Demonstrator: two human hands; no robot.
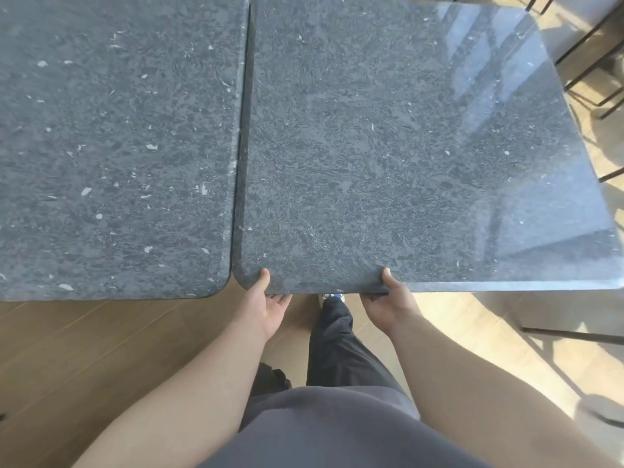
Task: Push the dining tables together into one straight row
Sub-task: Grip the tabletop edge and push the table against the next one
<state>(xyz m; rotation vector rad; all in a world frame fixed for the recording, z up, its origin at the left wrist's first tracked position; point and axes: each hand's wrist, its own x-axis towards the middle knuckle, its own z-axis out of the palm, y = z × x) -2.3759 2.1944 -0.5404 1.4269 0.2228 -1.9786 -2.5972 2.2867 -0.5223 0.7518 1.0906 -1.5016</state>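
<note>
Two dark grey speckled stone dining tables stand side by side. The left table (114,146) and the right table (405,157) meet along a thin dark seam, and their near edges line up almost evenly. My left hand (268,304) grips the near edge of the right table close to its left corner, thumb on top, fingers underneath. My right hand (388,302) grips the same edge a little further right, thumb on top as well.
Wooden floor (84,349) lies in front of the tables. Dark metal chair legs (587,52) stand beyond the right table's far right corner. A dark bar (570,334) crosses the floor at the right. My legs are between my arms below the table edge.
</note>
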